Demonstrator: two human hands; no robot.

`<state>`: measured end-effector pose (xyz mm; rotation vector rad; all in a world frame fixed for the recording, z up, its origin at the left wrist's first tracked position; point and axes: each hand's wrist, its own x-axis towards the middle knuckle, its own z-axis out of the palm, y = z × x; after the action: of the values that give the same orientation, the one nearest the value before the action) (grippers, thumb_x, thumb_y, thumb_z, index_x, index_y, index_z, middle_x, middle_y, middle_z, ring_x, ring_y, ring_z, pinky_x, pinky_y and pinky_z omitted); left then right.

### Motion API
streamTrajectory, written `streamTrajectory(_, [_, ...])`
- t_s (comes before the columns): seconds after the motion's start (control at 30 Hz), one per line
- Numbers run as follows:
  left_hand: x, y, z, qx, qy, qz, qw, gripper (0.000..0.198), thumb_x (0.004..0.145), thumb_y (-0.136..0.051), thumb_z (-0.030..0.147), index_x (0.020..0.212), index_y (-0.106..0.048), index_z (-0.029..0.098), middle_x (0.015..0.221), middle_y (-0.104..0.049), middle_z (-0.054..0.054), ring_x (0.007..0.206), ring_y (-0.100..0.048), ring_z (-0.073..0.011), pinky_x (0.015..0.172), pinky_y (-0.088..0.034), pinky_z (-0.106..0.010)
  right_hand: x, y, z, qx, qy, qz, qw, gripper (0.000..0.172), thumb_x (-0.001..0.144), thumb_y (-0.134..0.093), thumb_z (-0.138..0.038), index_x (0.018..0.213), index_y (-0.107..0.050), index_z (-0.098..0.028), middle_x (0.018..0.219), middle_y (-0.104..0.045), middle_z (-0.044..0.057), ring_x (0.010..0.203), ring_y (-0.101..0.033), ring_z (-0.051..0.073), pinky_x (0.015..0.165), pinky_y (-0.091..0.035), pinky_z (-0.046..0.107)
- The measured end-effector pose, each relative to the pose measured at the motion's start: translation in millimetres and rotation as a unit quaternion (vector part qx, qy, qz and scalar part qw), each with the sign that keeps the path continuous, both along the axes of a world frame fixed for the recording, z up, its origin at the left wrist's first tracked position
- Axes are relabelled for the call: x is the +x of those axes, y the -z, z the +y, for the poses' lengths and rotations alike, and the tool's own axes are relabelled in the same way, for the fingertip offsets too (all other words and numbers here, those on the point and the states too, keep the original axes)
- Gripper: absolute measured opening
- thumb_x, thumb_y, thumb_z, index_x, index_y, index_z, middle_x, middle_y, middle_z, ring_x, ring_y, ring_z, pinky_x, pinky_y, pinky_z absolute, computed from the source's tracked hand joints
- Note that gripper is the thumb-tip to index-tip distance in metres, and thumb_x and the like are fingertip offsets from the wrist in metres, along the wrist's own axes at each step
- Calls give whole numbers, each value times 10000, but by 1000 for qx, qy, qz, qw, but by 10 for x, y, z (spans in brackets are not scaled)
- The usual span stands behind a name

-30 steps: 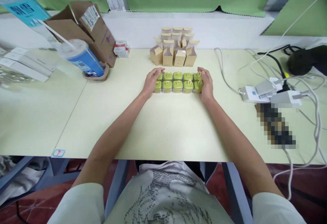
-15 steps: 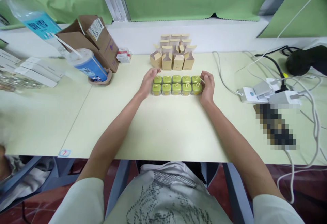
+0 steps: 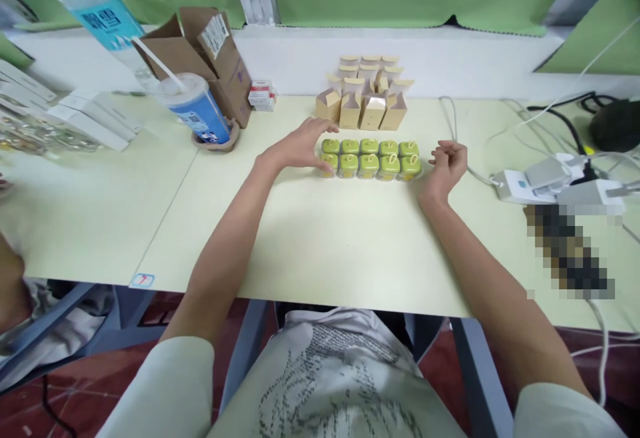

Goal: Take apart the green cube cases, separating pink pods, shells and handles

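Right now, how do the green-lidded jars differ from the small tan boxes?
The green-lidded jars are capped, while many of the small tan boxes stand open at the top. The jars stand in front; the boxes stand behind them, nearer the wall. Both are grouped on the table.

– See anything near the surface's (image 3: 325,245) back edge?
– An open brown carton (image 3: 230,83), just beside a small red-and-white box (image 3: 263,95).
– And nearer the front edge?
– Blue cup (image 3: 199,115), white power strip (image 3: 520,186).
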<state>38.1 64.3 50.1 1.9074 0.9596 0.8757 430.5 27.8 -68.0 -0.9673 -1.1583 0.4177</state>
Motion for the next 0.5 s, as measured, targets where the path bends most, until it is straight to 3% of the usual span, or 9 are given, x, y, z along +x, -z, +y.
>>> streamTrajectory(0.1, [-43, 187, -12, 0, 9, 18, 1000, 1353, 277, -1255, 355, 1524, -744, 238, 1735, -588, -186, 1698, -456, -549, 1494, -301, -623, -129, -302, -226, 28, 30, -48, 998, 263, 1027, -659, -628, 1238, -766, -512, 1399, -733, 41, 1534, -590, 440, 1326, -411, 816])
streamTrajectory(0.17, [-35, 358, -64, -21, -7, 8, 1000, 1574, 314, -1250, 462, 1720, -580, 226, 1861, -436, -249, 1767, -395, -546, 1503, -293, -634, -275, -592, -342, 16, 34, -105, 994, 137, 1053, -683, -506, 1128, -780, -446, 1233, -722, 92, 1366, -637, 446, 1294, -435, 801])
streamTrajectory(0.2, [-28, 449, -94, -33, -20, 0, 999, 1649, 331, -1244, 508, 1777, -506, 221, 1857, -430, -274, 1780, -387, -545, 1501, -296, -645, -372, -749, -367, 9, 11, -131, 991, 82, 1044, -712, -439, 1050, -788, -410, 1131, -713, 98, 1293, -658, 439, 1270, -464, 786])
streamTrajectory(0.27, [-21, 625, -145, -44, -32, -23, 998, 1729, 379, -1234, 559, 1854, -387, 244, 1805, -495, -278, 1773, -421, -531, 1492, -314, -655, -611, -1057, -330, -11, -60, -188, 980, 50, 1000, -778, -354, 953, -796, -352, 1043, -716, 96, 1196, -689, 422, 1221, -529, 737])
streamTrajectory(0.3, [-22, 699, -160, -44, -33, -38, 998, 1737, 401, -1231, 565, 1872, -354, 274, 1777, -533, -263, 1756, -454, -519, 1485, -331, -654, -748, -1198, -271, -36, -127, -227, 965, 13, 993, -794, -327, 990, -804, -335, 1101, -730, 98, 1230, -687, 422, 1241, -523, 722])
streamTrajectory(0.37, [-29, 804, -165, -37, -32, -68, 996, 1726, 429, -1229, 559, 1884, -328, 336, 1732, -588, -225, 1721, -514, -492, 1467, -371, -639, -1033, -1427, -99, -77, -240, -281, 926, 165, 923, -876, -267, 1067, -817, -320, 1200, -745, 98, 1318, -673, 440, 1314, -476, 716])
streamTrajectory(0.43, [-35, 845, -148, -28, -27, -87, 995, 1700, 440, -1228, 553, 1876, -338, 364, 1718, -606, -210, 1705, -537, -478, 1448, -407, -625, -1296, -1561, 88, -115, -316, -310, 890, 272, 811, -971, -205, 1009, -809, -299, 1147, -731, 97, 1356, -665, 475, 1354, -421, 776])
streamTrajectory(0.5, [-36, 839, -125, -23, -14, -91, 996, 1649, 476, -1217, 557, 1866, -352, 355, 1706, -620, -218, 1690, -553, -480, 1428, -436, -631, -1507, -1586, 253, -166, -367, -291, 868, 337, 735, -1025, -169, 951, -796, -288, 1101, -725, 101, 1315, -696, 483, 1317, -453, 825])
